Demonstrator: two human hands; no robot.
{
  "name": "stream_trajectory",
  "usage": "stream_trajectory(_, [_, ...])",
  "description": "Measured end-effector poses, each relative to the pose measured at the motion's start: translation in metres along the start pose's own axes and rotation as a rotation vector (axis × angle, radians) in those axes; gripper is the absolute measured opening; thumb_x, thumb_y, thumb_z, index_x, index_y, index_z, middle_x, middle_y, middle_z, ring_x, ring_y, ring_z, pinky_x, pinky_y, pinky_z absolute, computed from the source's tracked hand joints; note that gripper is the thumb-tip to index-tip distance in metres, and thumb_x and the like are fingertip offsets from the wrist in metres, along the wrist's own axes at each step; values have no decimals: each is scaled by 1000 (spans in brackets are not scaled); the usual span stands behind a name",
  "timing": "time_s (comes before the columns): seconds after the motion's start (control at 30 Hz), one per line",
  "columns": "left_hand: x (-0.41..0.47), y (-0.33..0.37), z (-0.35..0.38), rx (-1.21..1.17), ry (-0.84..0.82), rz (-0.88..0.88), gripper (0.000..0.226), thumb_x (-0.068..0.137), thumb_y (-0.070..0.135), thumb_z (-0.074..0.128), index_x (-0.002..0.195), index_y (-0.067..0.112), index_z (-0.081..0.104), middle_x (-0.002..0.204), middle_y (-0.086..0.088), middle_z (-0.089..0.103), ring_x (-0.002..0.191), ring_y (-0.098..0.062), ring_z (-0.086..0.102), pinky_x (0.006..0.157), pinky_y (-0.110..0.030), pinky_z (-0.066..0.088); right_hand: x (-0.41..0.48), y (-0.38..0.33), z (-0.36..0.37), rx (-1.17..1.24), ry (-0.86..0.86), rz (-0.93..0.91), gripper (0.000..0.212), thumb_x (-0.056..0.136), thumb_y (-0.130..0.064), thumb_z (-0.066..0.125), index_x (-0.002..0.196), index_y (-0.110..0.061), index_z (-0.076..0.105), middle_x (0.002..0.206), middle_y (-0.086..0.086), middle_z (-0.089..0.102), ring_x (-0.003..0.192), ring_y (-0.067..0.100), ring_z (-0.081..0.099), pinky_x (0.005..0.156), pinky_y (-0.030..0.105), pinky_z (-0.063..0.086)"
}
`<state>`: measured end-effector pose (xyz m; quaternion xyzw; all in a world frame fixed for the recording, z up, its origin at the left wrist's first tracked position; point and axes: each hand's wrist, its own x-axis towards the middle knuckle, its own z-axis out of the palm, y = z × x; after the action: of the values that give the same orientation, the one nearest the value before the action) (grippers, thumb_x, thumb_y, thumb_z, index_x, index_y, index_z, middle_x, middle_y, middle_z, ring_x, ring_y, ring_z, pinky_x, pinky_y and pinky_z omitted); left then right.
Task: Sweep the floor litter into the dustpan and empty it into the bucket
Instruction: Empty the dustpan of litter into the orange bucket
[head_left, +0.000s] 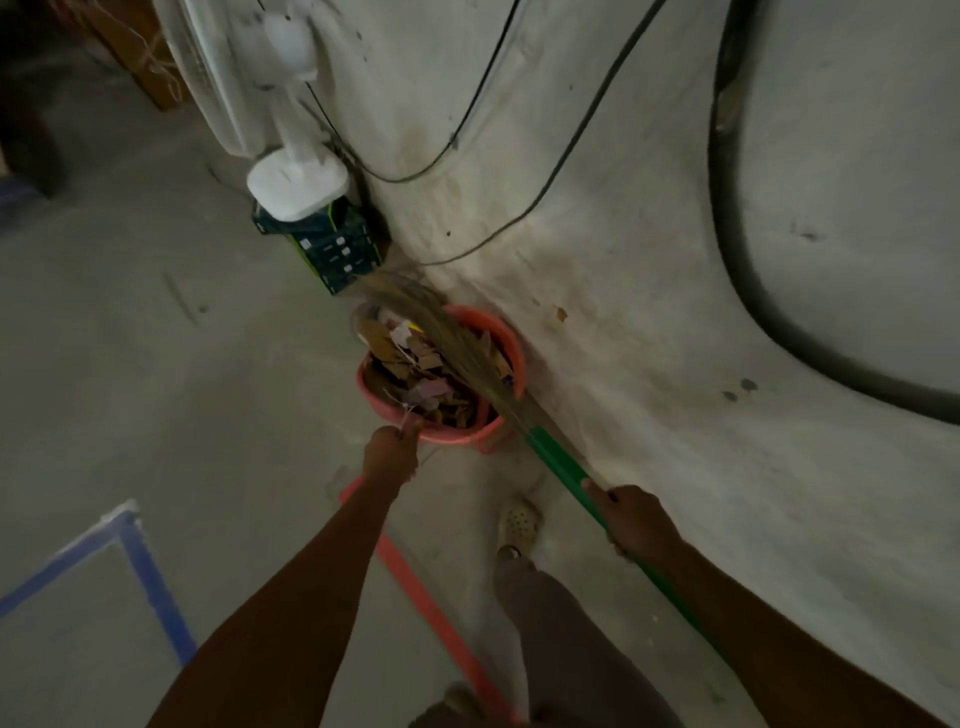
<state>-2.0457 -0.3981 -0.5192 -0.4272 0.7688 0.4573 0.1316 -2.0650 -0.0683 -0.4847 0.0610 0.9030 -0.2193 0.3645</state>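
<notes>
Emptying seems nearly done: the bucket (500, 332) by the wall (649, 291) is heaped with litter (410, 369). The broom (558, 467) is gripped by the right hand (639, 522); what the left hand (389, 457) holds at the rim cannot be told. Next, bristles should be lifted clear.

Dim light is falling across a grey concrete floor (130, 364). A stained whitish wall (649, 156) is running from 12 to 4 o'clock. A white fan (291, 171) is standing on a dark box (332, 249) at 11 o'clock. Black cables (587, 124) and a thick hose (727, 234) are hanging against the wall. Blue tape (150, 577) is marking the floor at 8 o'clock.
</notes>
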Motion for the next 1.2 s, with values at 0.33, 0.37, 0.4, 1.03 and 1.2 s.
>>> stream_trajectory(0.33, [111, 53, 32, -54, -124, -151, 41, 97, 28, 64, 73, -5, 62, 56, -11, 53, 44, -22, 52, 37, -20, 35, 129, -73, -31, -233, 6, 74, 56, 101, -60, 38, 82, -11, 56, 76, 7, 63, 69, 26, 65, 61, 28, 49])
stream_trajectory(0.37, [114, 57, 30, -35, -124, -160, 38, 97, 27, 64, 81, -7, 66, 60, -12, 58, 53, -28, 61, 41, -22, 36, 132, -78, -34, -247, 17, 82, 55, 101, -59, 37, 86, -11, 58, 77, 7, 62, 72, 27, 65, 63, 29, 50])
stream_trajectory(0.4, [115, 61, 28, -20, -126, -171, 35, 97, 27, 62, 89, -6, 68, 71, -16, 65, 70, -34, 68, 45, -24, 39, 133, -83, -37, -268, 28, 82, 55, 102, -59, 36, 90, -10, 59, 77, 5, 60, 73, 26, 63, 63, 29, 48])
stream_trajectory(1.03, [59, 60, -76, 223, -125, 40, 34, 99, 20, 53, 120, -6, 64, 116, -23, 68, 106, -40, 66, 61, -31, 49, 28, -103, -11, -393, 273, 13, 54, 103, -57, 33, 78, -14, 55, 70, 2, 59, 63, 21, 63, 54, 25, 45])
stream_trajectory(1.2, [28, 29, -112, 290, -67, 179, 52, 103, 37, 47, 108, -11, 66, 108, -33, 67, 99, -47, 67, 81, -47, 56, -30, -106, 16, -380, 299, 40, 55, 105, -53, 32, 87, -10, 61, 70, 1, 58, 67, 22, 65, 60, 30, 54])
